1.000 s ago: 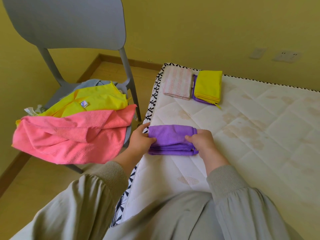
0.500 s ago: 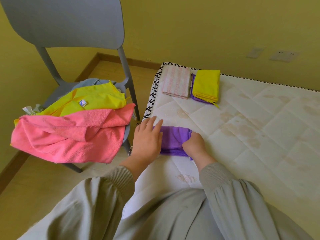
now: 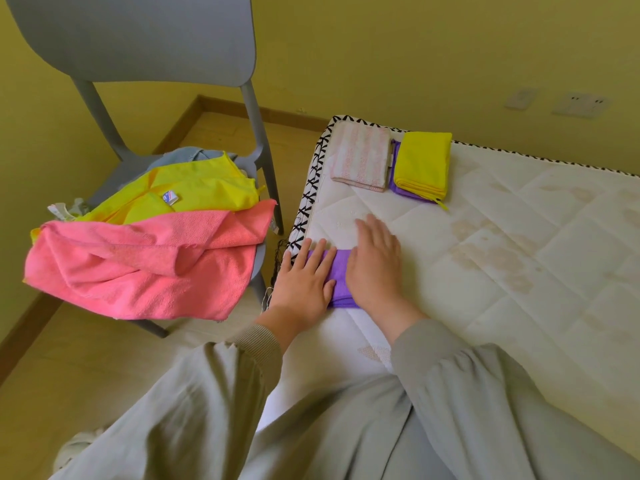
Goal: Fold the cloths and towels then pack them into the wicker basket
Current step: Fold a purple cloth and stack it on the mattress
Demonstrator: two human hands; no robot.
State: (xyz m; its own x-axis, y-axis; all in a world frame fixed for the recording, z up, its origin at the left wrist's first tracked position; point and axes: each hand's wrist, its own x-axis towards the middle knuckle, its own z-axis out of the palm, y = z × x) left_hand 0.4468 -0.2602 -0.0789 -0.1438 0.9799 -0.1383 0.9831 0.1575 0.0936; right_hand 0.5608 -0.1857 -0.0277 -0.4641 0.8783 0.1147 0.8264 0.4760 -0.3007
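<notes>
A folded purple cloth lies near the left edge of the white mattress. My left hand presses flat on its left half with straight fingers. My right hand lies flat over its right half, fingers stretched forward. Only a strip of purple shows between the two hands. At the mattress's far corner sit a folded pink-striped towel and a folded yellow cloth stacked on a purple one. No wicker basket is in view.
A grey chair stands left of the mattress, piled with an unfolded pink towel, a yellow cloth and a blue-grey one. Wooden floor lies below; yellow walls with sockets stand behind.
Both hands went from pinching the purple cloth's ends to lying flat on top of it. The cloth is folded narrower than a second ago.
</notes>
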